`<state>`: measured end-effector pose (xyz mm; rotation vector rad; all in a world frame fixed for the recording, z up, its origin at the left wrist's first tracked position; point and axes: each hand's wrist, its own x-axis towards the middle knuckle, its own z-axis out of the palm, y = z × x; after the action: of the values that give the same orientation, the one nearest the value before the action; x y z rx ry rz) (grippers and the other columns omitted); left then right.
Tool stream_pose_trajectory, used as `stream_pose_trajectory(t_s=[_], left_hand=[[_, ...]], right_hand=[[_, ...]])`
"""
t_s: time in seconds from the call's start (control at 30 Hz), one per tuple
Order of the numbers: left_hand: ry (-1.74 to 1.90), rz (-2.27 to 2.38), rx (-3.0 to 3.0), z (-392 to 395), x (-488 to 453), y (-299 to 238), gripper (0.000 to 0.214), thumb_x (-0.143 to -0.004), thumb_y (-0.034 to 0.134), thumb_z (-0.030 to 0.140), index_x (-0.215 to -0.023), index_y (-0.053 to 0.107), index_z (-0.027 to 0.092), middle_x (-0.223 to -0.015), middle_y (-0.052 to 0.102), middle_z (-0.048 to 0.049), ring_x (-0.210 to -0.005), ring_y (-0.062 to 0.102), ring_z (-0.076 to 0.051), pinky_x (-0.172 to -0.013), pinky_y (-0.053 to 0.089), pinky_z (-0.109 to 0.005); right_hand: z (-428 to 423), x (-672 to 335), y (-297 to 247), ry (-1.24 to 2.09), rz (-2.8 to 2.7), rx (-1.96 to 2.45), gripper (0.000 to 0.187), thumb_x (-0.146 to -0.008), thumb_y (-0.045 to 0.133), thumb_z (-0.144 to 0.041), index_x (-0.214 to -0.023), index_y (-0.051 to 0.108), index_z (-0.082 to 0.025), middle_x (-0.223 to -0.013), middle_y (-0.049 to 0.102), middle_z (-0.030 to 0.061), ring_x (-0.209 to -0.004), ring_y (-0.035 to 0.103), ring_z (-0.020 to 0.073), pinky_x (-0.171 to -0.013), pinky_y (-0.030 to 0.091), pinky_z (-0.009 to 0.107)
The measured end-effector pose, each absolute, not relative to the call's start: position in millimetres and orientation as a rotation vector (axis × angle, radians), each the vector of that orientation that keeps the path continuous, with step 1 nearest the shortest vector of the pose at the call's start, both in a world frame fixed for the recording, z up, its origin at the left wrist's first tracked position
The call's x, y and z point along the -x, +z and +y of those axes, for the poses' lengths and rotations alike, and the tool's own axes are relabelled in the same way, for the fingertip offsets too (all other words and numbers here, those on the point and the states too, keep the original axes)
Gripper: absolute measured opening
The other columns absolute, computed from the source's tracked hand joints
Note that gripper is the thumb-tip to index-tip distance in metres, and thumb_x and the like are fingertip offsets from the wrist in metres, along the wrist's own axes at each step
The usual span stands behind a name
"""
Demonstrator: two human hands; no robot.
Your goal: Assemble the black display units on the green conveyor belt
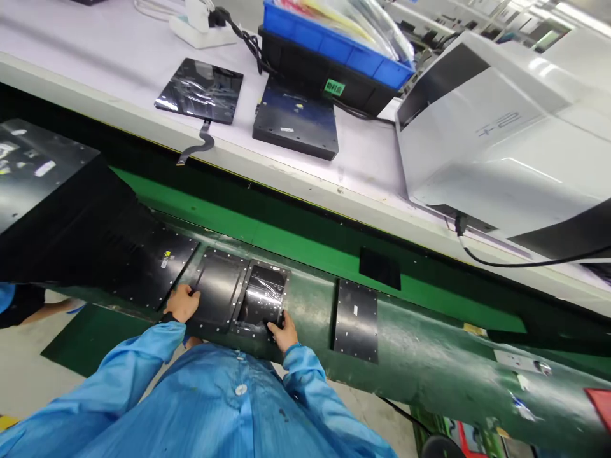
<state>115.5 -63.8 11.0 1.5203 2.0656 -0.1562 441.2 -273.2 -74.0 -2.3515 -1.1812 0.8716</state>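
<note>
Left hand (185, 303) laid open on a matte black plate (218, 289), fixed to a green belt (305, 251). Right hand (282, 333) closed on the lower edge of a plastic-wrapped black panel (261, 296), seated just beside that plate. Above, on the worktop (119, 57), a black tablet (199, 90).

Matte black panel (217, 292) is sitting flat inside a screw-lined metal frame (224, 254). Glossy black panel (261, 296) is lying just beside it, wrapped in clear plastic film.
</note>
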Motion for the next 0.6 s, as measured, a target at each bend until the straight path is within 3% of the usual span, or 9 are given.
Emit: stream_pose_trajectory(t_s=[0.13,0.23,0.3,0.43,0.6], left_hand=[[0.193,1.766,-1.601,-83,-135,49,0.024,-0.093,0.050,0.047,-0.100,0.061,0.027,-0.101,0.075,-0.0041,-0.099,0.071,-0.026,-0.087,0.052,-0.034],[0.224,1.440,-1.666,-105,-180,52,0.022,-0.096,0.049,0.045,-0.094,0.061,0.027,-0.092,0.074,0.0006,-0.092,0.070,-0.021,-0.084,0.051,-0.030],[0.087,1.471,-1.666,-114,-209,36,0.015,-0.094,0.054,0.038,-0.096,0.061,0.025,-0.094,0.074,-0.0009,-0.092,0.070,-0.021,-0.083,0.051,-0.030],[-0.123,1.535,-1.644,-119,-239,-3,0.019,-0.091,0.061,0.029,-0.109,0.062,0.022,-0.107,0.075,-0.0065,-0.098,0.071,-0.022,-0.086,0.049,-0.029],[-0.110,1.495,-1.668,-113,-246,-21,0.026,-0.091,0.063,0.034,-0.115,0.062,0.025,-0.108,0.075,-0.0057,-0.100,0.072,-0.023,-0.088,0.049,-0.030]], right_hand=[[-252,-435,-37,0.909,-0.979,2.254,0.071,-0.079,0.074,-0.054,-0.137,0.063,-0.014,-0.144,0.062,0.0203,-0.137,0.057,0.0363,-0.116,0.047,0.048],[-236,-424,-20,1.157,-0.774,1.923,0.072,-0.093,0.051,-0.069,-0.144,0.056,-0.018,-0.139,0.067,0.0161,-0.125,0.067,0.0299,-0.098,0.059,0.041],[-234,-423,-18,1.283,-0.579,1.750,0.077,-0.096,0.042,-0.074,-0.148,0.052,-0.018,-0.136,0.069,0.0158,-0.117,0.072,0.0285,-0.089,0.062,0.039],[-242,-439,-33,1.194,-0.268,1.644,0.081,-0.074,0.077,-0.061,-0.139,0.059,-0.016,-0.126,0.074,0.0157,-0.115,0.072,0.0328,-0.096,0.060,0.044],[-249,-453,-50,0.954,-0.375,1.872,0.069,-0.064,0.086,-0.047,-0.126,0.070,-0.020,-0.121,0.075,0.0108,-0.123,0.067,0.0342,-0.108,0.051,0.047]])
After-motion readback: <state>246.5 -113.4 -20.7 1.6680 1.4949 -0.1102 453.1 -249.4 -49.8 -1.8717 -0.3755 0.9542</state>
